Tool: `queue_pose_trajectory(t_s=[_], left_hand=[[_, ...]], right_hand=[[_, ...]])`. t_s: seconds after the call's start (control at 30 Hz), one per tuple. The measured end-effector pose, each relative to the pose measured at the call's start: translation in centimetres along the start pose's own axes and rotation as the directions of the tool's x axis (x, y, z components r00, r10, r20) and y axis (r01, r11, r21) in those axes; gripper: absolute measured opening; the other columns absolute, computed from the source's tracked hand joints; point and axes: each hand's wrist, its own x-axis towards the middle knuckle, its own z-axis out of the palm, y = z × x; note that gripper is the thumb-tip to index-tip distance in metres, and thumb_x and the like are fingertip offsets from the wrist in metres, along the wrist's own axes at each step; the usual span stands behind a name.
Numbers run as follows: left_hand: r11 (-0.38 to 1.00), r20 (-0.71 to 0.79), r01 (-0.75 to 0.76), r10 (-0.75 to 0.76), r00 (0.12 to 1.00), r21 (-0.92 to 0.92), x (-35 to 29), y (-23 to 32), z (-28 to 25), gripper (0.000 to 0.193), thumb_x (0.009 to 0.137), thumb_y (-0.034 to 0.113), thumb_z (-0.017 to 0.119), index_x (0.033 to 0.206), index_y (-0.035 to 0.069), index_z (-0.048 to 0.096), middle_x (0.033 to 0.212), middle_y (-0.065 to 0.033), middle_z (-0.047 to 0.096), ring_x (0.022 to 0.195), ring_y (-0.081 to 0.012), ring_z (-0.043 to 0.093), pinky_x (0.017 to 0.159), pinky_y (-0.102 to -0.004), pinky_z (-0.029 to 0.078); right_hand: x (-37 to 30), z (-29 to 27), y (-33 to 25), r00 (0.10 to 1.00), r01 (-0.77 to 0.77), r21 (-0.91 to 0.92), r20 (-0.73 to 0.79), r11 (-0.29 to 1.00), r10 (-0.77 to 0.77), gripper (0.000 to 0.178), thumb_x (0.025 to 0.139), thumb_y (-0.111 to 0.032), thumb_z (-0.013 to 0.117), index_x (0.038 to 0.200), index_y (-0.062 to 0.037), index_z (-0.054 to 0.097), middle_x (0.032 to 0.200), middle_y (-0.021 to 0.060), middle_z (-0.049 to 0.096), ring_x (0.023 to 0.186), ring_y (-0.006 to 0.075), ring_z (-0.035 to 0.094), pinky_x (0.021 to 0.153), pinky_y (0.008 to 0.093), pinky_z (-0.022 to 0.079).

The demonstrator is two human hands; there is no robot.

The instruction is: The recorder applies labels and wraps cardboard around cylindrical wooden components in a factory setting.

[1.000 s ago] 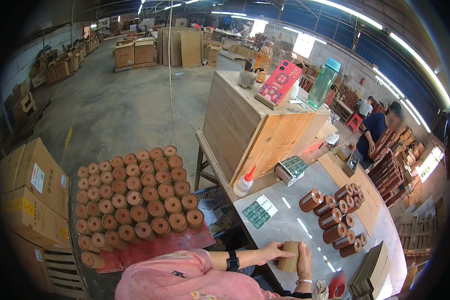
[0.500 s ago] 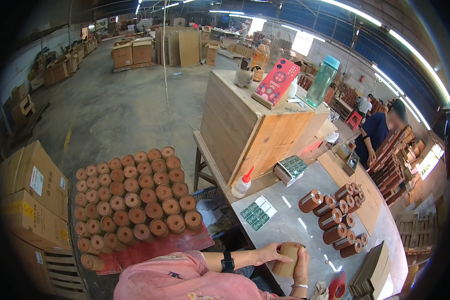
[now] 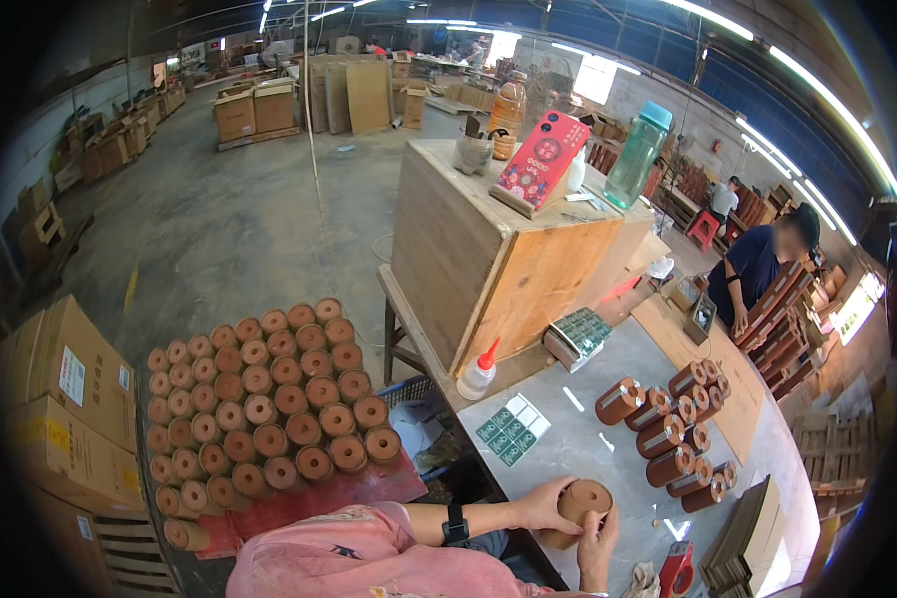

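Above the grey tabletop's near edge, both hands hold a tan cylinder (image 3: 586, 494) with a reddish-brown top and a small hole in its middle. My left hand (image 3: 542, 506) wraps its left side. My right hand (image 3: 597, 546) grips it from the near right, fingers at the rim. Left of me, rows of similar cylinders (image 3: 271, 439) stand upright on a red-covered surface (image 3: 354, 490). Glossy brown cylinders (image 3: 658, 436) lie in a group on the table to the right. Beyond my hands is a sheet of green-and-white labels (image 3: 513, 431).
A wooden box (image 3: 448, 254) on the table carries bottles and a red panel (image 3: 543, 162). Beside it are a red-tipped squeeze bottle (image 3: 477, 375) and a label stack (image 3: 580, 336). A red tape dispenser (image 3: 677, 568) and cardboard pieces (image 3: 746, 538) lie near right. A person (image 3: 762, 261) works at far right.
The cylinder has turned so its holed top now faces up toward me. My right hand has shifted from its right side down to its near side.
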Motion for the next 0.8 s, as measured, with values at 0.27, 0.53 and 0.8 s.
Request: queue_pose_trajectory(t_s=[0.27,0.53,0.8], left_hand=[[0.842,-0.066,-0.262,0.33,0.942,0.472,0.5,-0.8,0.6,0.093,0.064,0.031,0.086,0.142,0.005,0.043,0.132,-0.0236,0.054,0.125,-0.0471,0.05,0.11,-0.0515,0.04],[0.842,-0.038,-0.275,0.329,0.944,0.464,0.5,-0.6,0.9,0.091,0.067,0.032,0.086,0.143,0.003,0.043,0.135,-0.0222,0.053,0.125,-0.0428,0.05,0.106,-0.0491,0.043],[0.889,0.063,-0.227,0.22,0.973,0.398,2.6,0.5,0.3,0.094,0.063,0.027,0.084,0.143,0.003,0.039,0.129,-0.0232,0.054,0.123,-0.0444,0.049,0.108,-0.048,0.041]], right_hand=[[-0.3,1.8,-1.9,0.99,0.031,-0.008,-0.136,0.999,-0.032,0.078,0.067,-0.019,0.087,0.132,0.001,0.051,0.12,0.0142,0.062,0.115,0.0277,0.06,0.101,0.0398,0.047],[-0.3,1.0,-0.5,0.996,-0.006,-0.028,-0.092,1.0,0.003,0.074,0.068,-0.021,0.085,0.13,0.0027,0.053,0.121,0.0152,0.062,0.112,0.0255,0.062,0.099,0.0394,0.048],[1.3,0.2,0.7,0.985,-0.096,0.076,-0.139,0.992,0.106,0.066,0.075,-0.028,0.087,0.124,0.0041,0.057,0.117,0.0154,0.065,0.108,0.0236,0.063,0.095,0.0374,0.051]])
